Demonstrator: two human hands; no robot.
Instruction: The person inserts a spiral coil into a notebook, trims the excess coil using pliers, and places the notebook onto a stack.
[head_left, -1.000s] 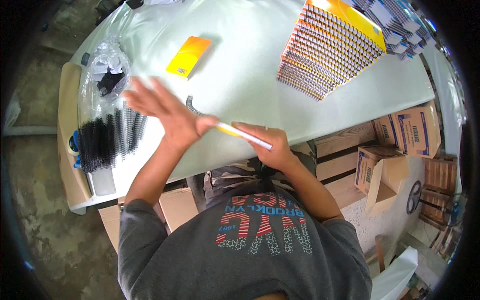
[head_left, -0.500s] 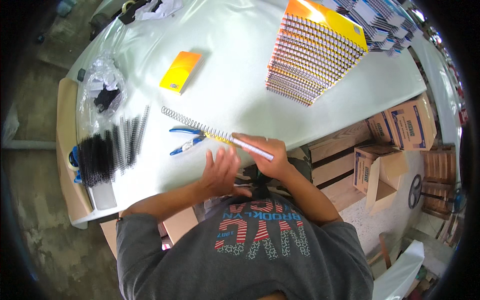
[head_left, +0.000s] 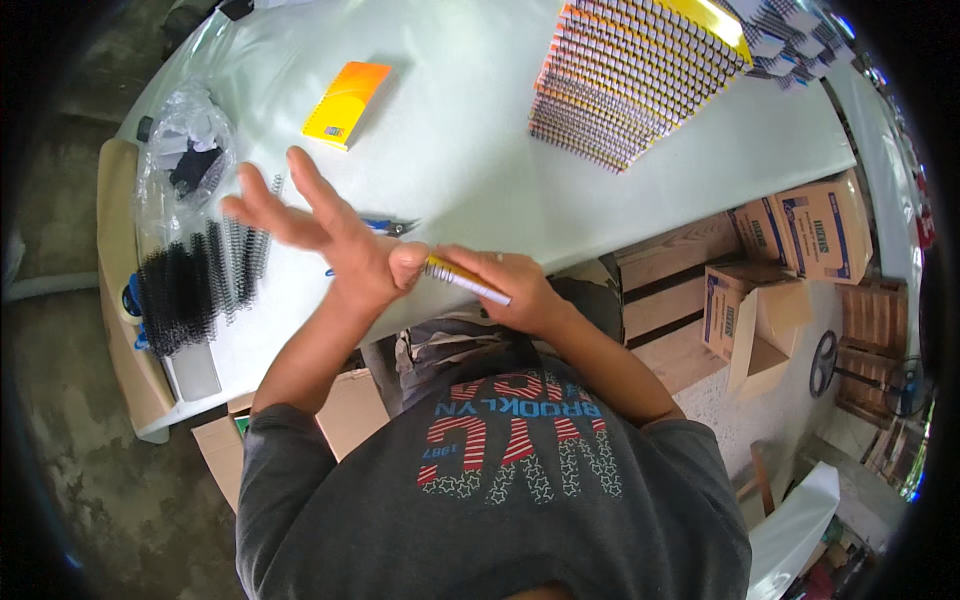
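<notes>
My right hand (head_left: 522, 290) grips a small notebook (head_left: 468, 282), yellow on top with white page edges, close to the table's front edge. A wire spiral shows along the notebook's edge. My left hand (head_left: 345, 245) is stretched open, fingers spread, its thumb at the notebook's left end. The spiral's far length is hidden behind this hand. Partly covered by it on the table are blue-handled pliers (head_left: 385, 226). Beyond lies a closed orange-and-yellow spiral notebook (head_left: 346, 104). To the left, several loose black wire spirals (head_left: 187, 292) lie in a bunch.
A tall stack of spiral notebooks (head_left: 630, 85) stands at the far right, with more bound books (head_left: 790, 40) behind. A clear plastic bag (head_left: 188, 150) sits on the left. Cardboard boxes (head_left: 755, 330) and a wooden pallet (head_left: 675, 255) are right of the table.
My left hand has moved up and left, spreading its fingers over the spiral. The notebook in my right hand has shifted slightly left. The whole view has shifted a little.
</notes>
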